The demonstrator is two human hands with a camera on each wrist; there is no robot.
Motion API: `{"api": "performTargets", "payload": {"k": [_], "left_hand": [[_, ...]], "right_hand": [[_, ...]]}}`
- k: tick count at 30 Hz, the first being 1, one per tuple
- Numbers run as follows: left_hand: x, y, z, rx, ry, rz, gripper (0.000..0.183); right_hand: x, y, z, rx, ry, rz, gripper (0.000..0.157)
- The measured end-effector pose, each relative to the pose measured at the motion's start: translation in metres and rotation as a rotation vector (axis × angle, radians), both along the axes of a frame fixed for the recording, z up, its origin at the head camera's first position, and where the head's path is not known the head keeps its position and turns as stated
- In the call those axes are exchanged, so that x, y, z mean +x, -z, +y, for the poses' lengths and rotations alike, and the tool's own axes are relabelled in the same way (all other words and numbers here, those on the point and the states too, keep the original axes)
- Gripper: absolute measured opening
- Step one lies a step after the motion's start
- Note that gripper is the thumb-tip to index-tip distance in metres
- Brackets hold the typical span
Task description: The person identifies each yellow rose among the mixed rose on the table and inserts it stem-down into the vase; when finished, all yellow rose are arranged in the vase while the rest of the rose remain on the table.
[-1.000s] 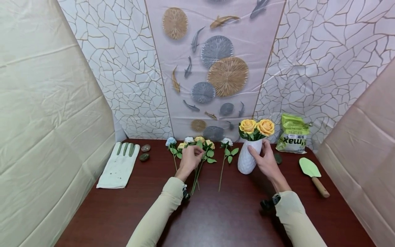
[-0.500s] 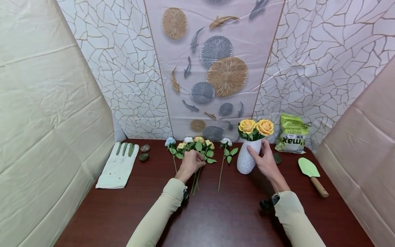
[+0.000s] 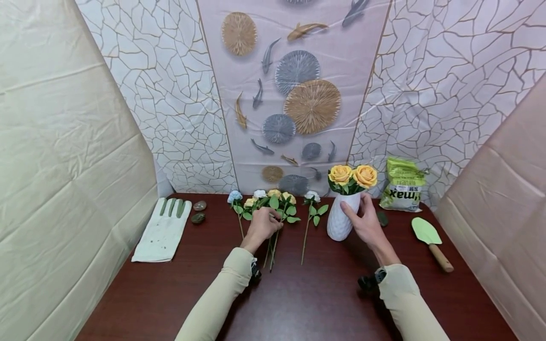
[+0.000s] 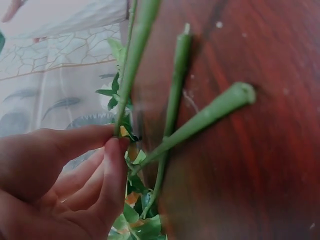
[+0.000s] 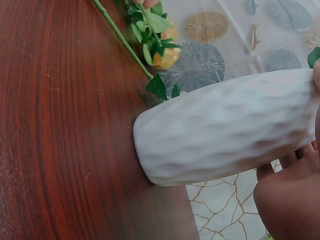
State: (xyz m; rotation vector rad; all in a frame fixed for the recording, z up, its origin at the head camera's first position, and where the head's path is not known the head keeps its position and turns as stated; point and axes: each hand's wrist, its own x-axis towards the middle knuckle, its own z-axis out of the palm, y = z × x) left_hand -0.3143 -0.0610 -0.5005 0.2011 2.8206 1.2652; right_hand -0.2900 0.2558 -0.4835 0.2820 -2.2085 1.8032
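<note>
**Along the back of the table [image 3: 311,303]: left hand [image 3: 262,225] pinching a flower stem [image 4: 131,67], right hand [image 3: 370,226] gripping the vase [image 3: 340,220]**

Head view: white textured vase right of centre, two yellow roses [image 3: 364,176] in its mouth. Right thumb on the near side, fingers reaching round the other. Left hand is over the bunch of yellow and white flowers [image 3: 274,201]; a lone white flower [image 3: 312,195] lies between bunch and vase, a blue flower [image 3: 234,196] to the left. Outer items: work glove [image 3: 159,232] left; green bag [image 3: 402,187] and hand trowel [image 3: 426,230] right. Change: left hand sits lower than a second ago and one stem's end has shifted nearer; right hand and vase have hardly moved. Reads as one stem being worked free while the vase is steadied.

Left wrist view: thumb and index pinch the stem; two crossing stems [image 4: 210,111] lie beside it, not held. Pinched stem looks raised off the table (its cut end is out of frame, so a judgement).

Right wrist view: fingers curl round the vase's upper part, partly cut off by the frame. Base meets the table; can't tell if it's fully flat.
</note>
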Motion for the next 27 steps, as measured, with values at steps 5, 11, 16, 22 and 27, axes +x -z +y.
{"api": "performTargets", "payload": {"k": [5, 11, 16, 22, 27], "left_hand": [[0.001, -0.008, -0.004, 0.089, -0.006, 0.051, 0.021], [0.005, -0.022, -0.002, 0.167, -0.018, 0.161, 0.020], [0.005, -0.033, 0.004, 0.218, -0.020, 0.226, 0.019], [0.003, -0.049, 0.016, 0.350, -0.047, 0.249, 0.022], [0.002, -0.069, 0.028, 0.505, -0.055, 0.280, 0.020]], "right_hand": [[0.001, -0.002, 0.000, -0.005, -0.006, -0.006, 0.045], [0.002, -0.002, 0.000, -0.006, -0.007, -0.019, 0.046], [0.001, -0.001, 0.000, 0.001, -0.006, -0.014, 0.044], [0.001, 0.001, 0.000, -0.001, -0.009, -0.003, 0.043], [0.001, 0.000, -0.001, -0.009, -0.009, -0.010, 0.042]]}}
